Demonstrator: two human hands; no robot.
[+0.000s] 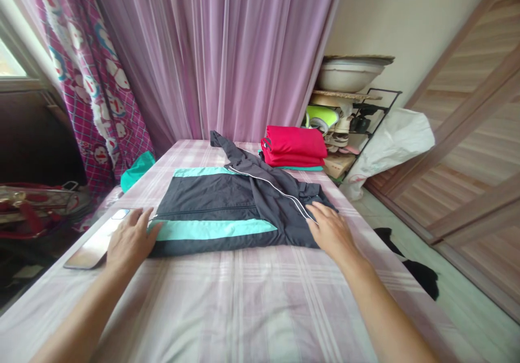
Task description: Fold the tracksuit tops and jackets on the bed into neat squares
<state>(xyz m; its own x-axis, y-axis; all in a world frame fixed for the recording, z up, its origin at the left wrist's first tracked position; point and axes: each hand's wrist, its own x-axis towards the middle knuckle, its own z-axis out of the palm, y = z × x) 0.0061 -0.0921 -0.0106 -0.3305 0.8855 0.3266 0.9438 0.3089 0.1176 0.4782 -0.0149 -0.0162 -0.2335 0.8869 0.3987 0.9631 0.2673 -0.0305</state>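
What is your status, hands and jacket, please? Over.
Left hand open at left edge of jacket, right hand open at right edge. Jacket flat, sleeve slanting away. Phone near left hand; red pile beyond.

Covered w/ pink plaid cloth (227, 309); carries phone (95, 244) beside L fingers (143, 218), dark/teal garment (207, 195) btwn these & R fingers (323, 211), folded red/teal stack (294, 146) beyond R fingers.

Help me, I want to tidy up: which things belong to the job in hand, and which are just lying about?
Job in hand: dark garment, left hand and right hand at its ends; perhaps the red folded pile behind it.

Just lying about, it seems: phone; white basin; white bag; black items on the floor.
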